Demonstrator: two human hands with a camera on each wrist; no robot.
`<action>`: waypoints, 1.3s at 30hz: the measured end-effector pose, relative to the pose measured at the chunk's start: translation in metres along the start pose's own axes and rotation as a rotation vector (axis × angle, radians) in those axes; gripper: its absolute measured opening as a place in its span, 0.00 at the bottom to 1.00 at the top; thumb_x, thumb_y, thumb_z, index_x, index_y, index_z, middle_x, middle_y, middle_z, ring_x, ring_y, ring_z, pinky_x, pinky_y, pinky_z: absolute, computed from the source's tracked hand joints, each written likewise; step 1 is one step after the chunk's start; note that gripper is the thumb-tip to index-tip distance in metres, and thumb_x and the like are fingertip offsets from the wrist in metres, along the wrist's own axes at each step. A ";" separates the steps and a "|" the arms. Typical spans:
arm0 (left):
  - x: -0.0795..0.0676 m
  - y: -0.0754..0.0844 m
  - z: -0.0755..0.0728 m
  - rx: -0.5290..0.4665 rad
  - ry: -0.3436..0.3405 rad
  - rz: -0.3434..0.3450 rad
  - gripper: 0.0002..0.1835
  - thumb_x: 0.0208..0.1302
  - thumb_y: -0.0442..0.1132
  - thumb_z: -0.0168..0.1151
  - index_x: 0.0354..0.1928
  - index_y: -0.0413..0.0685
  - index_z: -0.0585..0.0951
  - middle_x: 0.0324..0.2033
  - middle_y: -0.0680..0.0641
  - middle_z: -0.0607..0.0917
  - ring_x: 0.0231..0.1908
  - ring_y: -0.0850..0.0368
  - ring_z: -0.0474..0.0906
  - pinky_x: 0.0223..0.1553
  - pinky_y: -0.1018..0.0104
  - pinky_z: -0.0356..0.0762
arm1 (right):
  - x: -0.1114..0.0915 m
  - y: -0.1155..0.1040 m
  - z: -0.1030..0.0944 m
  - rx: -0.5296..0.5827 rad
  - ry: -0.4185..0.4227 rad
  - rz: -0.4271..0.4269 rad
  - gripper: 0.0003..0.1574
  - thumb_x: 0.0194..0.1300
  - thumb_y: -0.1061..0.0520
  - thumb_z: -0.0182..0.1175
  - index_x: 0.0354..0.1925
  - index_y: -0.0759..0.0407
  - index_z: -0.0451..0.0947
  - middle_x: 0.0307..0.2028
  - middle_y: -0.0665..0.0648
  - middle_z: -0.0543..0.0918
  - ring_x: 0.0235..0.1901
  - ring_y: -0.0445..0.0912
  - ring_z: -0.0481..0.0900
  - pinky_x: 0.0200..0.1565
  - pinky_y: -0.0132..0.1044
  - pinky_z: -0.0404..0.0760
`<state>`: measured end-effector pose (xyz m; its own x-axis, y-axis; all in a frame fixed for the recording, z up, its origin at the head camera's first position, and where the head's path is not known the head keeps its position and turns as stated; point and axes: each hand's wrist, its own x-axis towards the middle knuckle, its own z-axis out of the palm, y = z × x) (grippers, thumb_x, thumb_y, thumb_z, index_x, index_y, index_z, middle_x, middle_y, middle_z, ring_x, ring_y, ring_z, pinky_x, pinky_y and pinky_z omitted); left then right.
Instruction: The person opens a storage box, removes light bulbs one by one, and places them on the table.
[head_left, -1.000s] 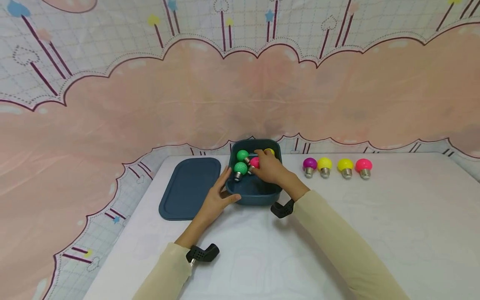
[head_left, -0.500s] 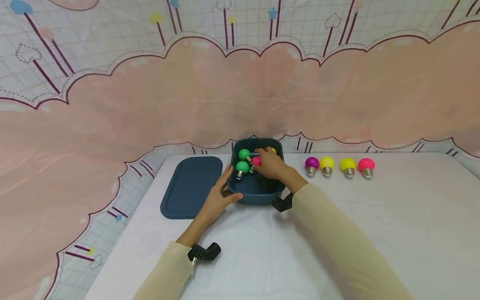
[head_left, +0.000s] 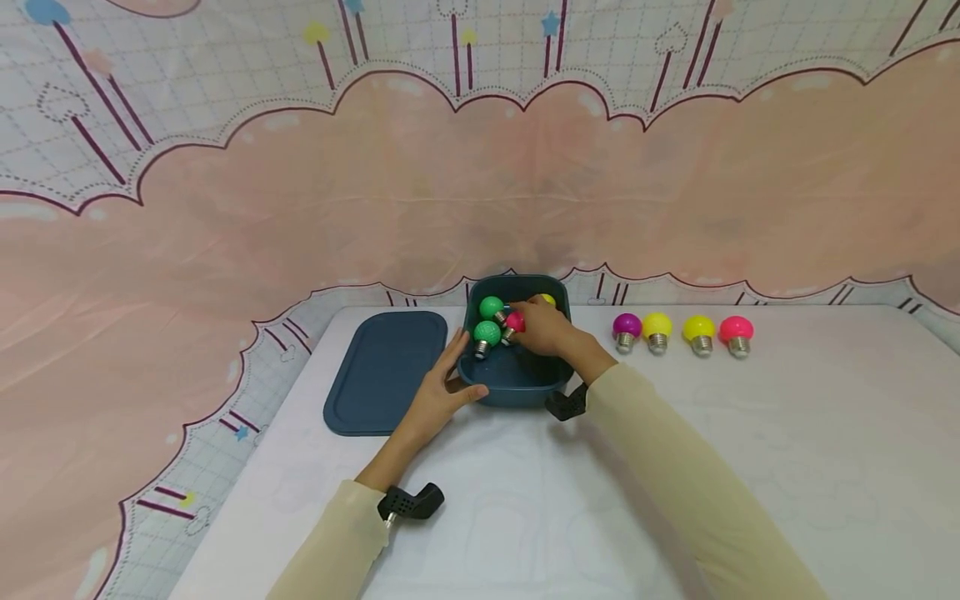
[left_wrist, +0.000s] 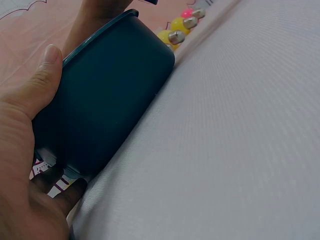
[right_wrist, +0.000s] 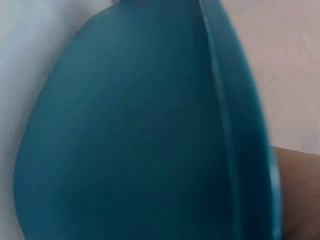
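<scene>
Currently, your left hand (head_left: 433,398) lies spread against the near left corner of the dark teal plastic bin (head_left: 517,397), thumb on its front wall, fingers along its left side. Your right hand (head_left: 549,328) reaches inside, beside a glossy pink bulb (head_left: 516,321) with a silver base; its fingertips are hidden, so I cannot tell whether they pinch it. Two round green bulbs (head_left: 487,333) lie left of it; a yellow bulb (head_left: 549,299) shows behind your right hand. On the white surface (head_left: 525,500), a flat dark blue lid (head_left: 386,375) lies to the left, a row of four coloured bulbs (head_left: 699,326) to the right.
</scene>
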<state>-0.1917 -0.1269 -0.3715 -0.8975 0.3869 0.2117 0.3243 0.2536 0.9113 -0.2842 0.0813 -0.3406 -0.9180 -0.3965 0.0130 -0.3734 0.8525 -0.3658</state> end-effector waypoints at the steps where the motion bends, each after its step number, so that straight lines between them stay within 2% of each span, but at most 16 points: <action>1: 0.000 0.000 0.000 -0.001 0.000 0.002 0.45 0.62 0.32 0.65 0.75 0.43 0.49 0.74 0.42 0.44 0.70 0.41 0.49 0.62 0.50 0.63 | 0.000 0.000 0.000 -0.002 -0.003 0.000 0.34 0.66 0.54 0.60 0.65 0.66 0.66 0.59 0.68 0.72 0.61 0.58 0.66 0.57 0.52 0.72; 7: 0.001 0.000 0.000 -0.012 -0.002 0.010 0.45 0.61 0.32 0.65 0.75 0.42 0.49 0.74 0.41 0.44 0.70 0.38 0.49 0.61 0.49 0.64 | -0.001 0.001 0.001 0.002 0.000 -0.023 0.30 0.65 0.56 0.61 0.62 0.65 0.70 0.58 0.66 0.73 0.58 0.57 0.70 0.56 0.49 0.73; 13: 0.000 -0.001 0.000 -0.008 0.000 -0.003 0.45 0.62 0.33 0.65 0.75 0.43 0.49 0.74 0.43 0.44 0.70 0.41 0.49 0.62 0.50 0.63 | -0.001 0.001 -0.002 0.021 -0.016 -0.049 0.25 0.65 0.57 0.61 0.60 0.62 0.74 0.54 0.63 0.78 0.55 0.57 0.71 0.55 0.49 0.74; 22: 0.001 -0.002 0.000 -0.010 -0.004 0.000 0.45 0.62 0.32 0.64 0.75 0.43 0.48 0.74 0.43 0.43 0.70 0.42 0.48 0.62 0.50 0.63 | -0.003 0.000 -0.001 0.065 -0.044 -0.050 0.25 0.65 0.59 0.61 0.60 0.60 0.74 0.54 0.62 0.78 0.55 0.57 0.72 0.56 0.50 0.73; 31: 0.001 -0.001 0.000 -0.008 -0.003 0.017 0.45 0.62 0.32 0.64 0.75 0.42 0.49 0.74 0.41 0.44 0.70 0.41 0.49 0.62 0.49 0.63 | -0.002 0.000 0.001 0.111 -0.044 -0.082 0.18 0.65 0.60 0.61 0.54 0.60 0.77 0.49 0.62 0.79 0.45 0.53 0.76 0.50 0.44 0.78; 39: 0.001 -0.002 0.000 -0.014 -0.007 0.016 0.45 0.62 0.32 0.64 0.75 0.42 0.49 0.74 0.42 0.43 0.70 0.43 0.48 0.62 0.50 0.63 | -0.002 0.001 0.003 0.114 -0.057 -0.084 0.22 0.64 0.63 0.62 0.57 0.60 0.75 0.53 0.61 0.79 0.46 0.53 0.76 0.52 0.44 0.77</action>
<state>-0.1933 -0.1271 -0.3734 -0.8900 0.3969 0.2244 0.3346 0.2343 0.9128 -0.2824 0.0816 -0.3436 -0.8739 -0.4861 -0.0040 -0.4276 0.7726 -0.4693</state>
